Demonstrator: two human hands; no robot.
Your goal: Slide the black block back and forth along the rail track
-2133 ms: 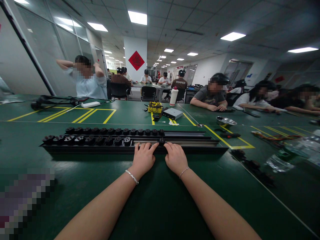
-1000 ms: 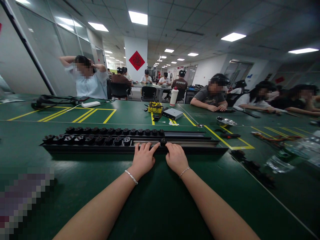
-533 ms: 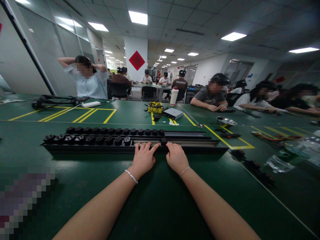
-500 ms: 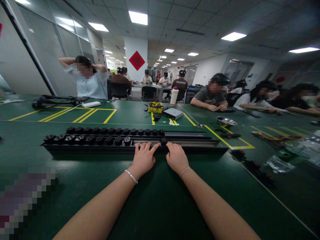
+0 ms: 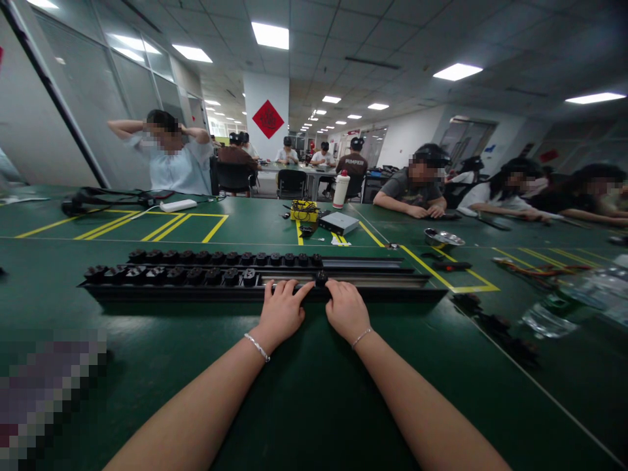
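Observation:
A long black track (image 5: 152,294), which looks like a power track, lies across the table in front of me, with a row of black round socket modules (image 5: 216,275) along its left part. One separate socket module (image 5: 321,278) sits in the channel between my two hands. My left hand (image 5: 283,313) lies palm down, fingers spread over the track, its thumb at the left side of that module. My right hand (image 5: 347,312) has its fingers close together and curled over the track's front edge, its tip at the module's right side. Both wrists wear bracelets.
Behind lies a second track (image 5: 366,263) with modules. Farther back are a yellow box (image 5: 304,210), a grey box (image 5: 339,223) and a white bottle (image 5: 341,190). On the right are a metal bowl (image 5: 444,238) and plastic bottles (image 5: 552,314). Other people sit around.

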